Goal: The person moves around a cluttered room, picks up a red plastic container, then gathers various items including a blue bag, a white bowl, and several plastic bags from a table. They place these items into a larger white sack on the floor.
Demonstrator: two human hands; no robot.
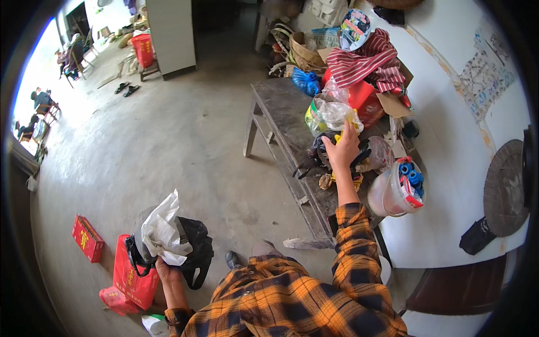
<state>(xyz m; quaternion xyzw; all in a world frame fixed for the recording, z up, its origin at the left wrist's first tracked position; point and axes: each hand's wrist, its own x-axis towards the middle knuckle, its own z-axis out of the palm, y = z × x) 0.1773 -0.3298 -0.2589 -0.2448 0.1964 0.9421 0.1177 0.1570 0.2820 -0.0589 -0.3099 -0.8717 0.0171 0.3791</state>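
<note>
My left hand grips a bundle from below at the lower left: a black plastic bag with a crumpled white bag on top of it. What the bundle contains is hidden. My right hand reaches over the dark wooden table, fingers spread, at the near edge of a clear plastic bag that lies over a green and yellow container. Whether the fingertips hold the bag is unclear. Under and beside this hand are dark items and something yellow.
Beside the right forearm stands a clear bucket with blue items. A red striped cloth, a blue bag and a wicker basket sit farther back. Red bags and a red box lie on the floor. People sit at the far left.
</note>
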